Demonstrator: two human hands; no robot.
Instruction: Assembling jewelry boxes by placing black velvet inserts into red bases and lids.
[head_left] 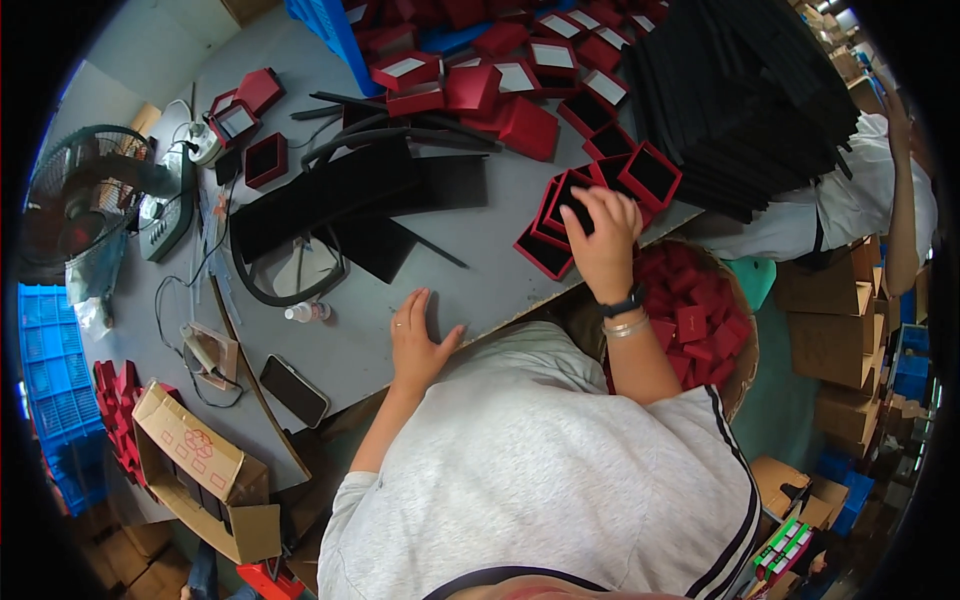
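Note:
My left hand (412, 340) lies on the grey table (380, 310), fingers stretched and thumb apart, holding nothing. My right hand (606, 230) is over a group of small red boxes with black inserts at the table's right edge. Its thumb and fingers are spread, somewhat bent, over a red box (570, 200); whether the fingertips touch the insert I cannot make out. Another red box (543, 256) sits just left of that hand, and one more (651, 175) is to its right. A watch and bracelets are on my right wrist.
Black foam sheets (740, 100) are stacked at the far right. Loose black strips and sheets (330, 190) lie mid-table. More red boxes (475, 90) fill the back beside a blue crate (335, 40). A large round container of red pieces (690, 320) stands below my right arm. A phone (294, 390), bottle (307, 312) and fan (90, 190) are left.

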